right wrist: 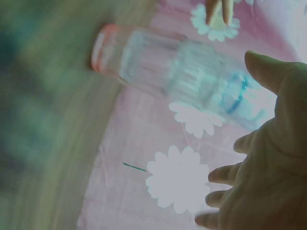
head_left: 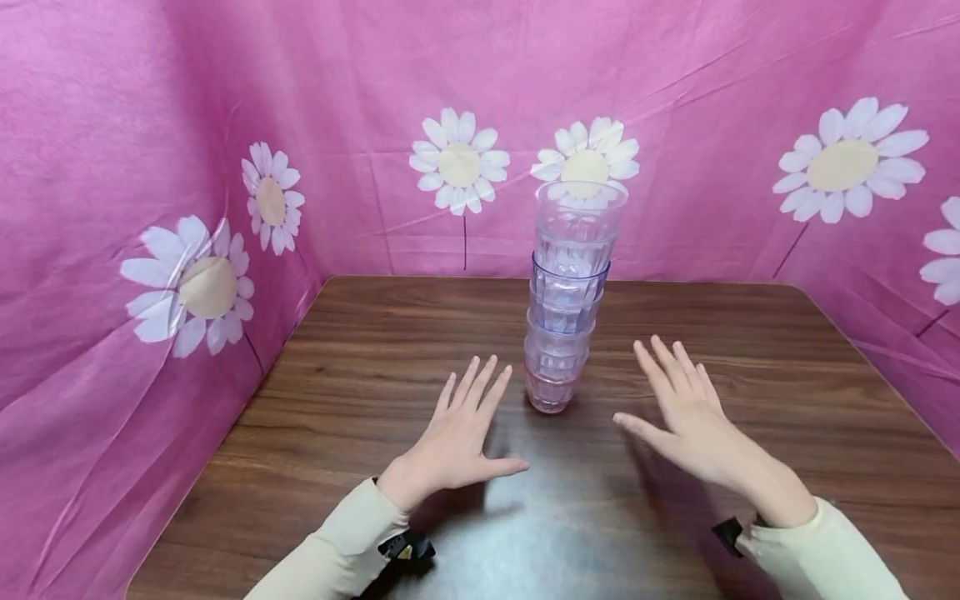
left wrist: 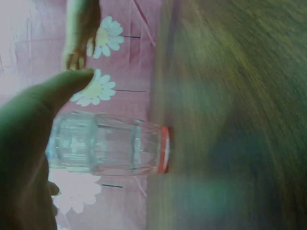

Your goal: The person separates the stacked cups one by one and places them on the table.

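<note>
A tall stack of clear plastic cups [head_left: 567,300] stands upright on the wooden table. One cup high in it has a blue rim, and the lowest part is tinted red, which also shows at the base in the left wrist view. My left hand [head_left: 457,437] is spread to the left of the stack, fingers straight and thumb apart. On the other side my right hand [head_left: 693,429] reaches forward with its fingers extended and its palm turned toward the cups. Both hands hold nothing, and a gap separates each from the stack in the head view.
The dark wood table [head_left: 360,350] reaches back to a pink cloth [head_left: 337,108] printed with large white daisies, which surrounds it on the left, back and right. Light sleeves and black wrist straps [head_left: 407,546] cover the forearms.
</note>
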The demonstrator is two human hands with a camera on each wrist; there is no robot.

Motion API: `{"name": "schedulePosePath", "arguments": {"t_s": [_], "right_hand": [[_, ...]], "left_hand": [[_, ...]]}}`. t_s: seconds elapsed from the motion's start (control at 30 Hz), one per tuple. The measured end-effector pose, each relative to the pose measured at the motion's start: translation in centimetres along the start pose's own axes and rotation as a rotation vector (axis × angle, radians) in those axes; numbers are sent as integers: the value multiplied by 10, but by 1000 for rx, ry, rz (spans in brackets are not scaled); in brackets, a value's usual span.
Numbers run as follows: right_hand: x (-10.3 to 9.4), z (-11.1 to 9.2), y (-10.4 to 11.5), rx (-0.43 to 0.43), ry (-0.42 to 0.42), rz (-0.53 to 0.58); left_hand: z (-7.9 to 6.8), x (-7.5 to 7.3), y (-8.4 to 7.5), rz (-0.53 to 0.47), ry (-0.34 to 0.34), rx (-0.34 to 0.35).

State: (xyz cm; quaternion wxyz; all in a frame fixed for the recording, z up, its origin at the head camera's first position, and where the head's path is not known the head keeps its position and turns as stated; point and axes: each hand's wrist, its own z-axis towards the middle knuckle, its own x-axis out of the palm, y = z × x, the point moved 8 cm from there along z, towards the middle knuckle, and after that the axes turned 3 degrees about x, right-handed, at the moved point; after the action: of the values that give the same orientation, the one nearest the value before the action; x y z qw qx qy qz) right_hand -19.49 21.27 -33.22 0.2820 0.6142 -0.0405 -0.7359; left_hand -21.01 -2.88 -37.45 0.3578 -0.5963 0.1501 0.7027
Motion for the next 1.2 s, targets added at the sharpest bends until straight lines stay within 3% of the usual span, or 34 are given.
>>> {"name": "schedulePosePath", "arguments": {"t_s": [0.2, 0.4, 0.63, 0.83, 0.97, 1.2], "right_hand": [[-25, 21, -1, -9, 7, 123], [-43, 40, -1, 27, 48, 186], [-65, 60, 4, 41, 70, 270], [-79, 77, 14, 9, -25, 467], [-89, 88, 23, -3, -119, 615], [-106, 107, 37, -37, -271, 846]], "left_hand": [[13, 7, -2, -79, -37, 34], [26, 16, 2, -193, -71, -5], [45, 21, 8, -339, -179, -52], [58, 30, 16, -573, -257, -129], [66, 34, 19, -714, -310, -137], [78, 40, 22, -818, -384, -114]]}}
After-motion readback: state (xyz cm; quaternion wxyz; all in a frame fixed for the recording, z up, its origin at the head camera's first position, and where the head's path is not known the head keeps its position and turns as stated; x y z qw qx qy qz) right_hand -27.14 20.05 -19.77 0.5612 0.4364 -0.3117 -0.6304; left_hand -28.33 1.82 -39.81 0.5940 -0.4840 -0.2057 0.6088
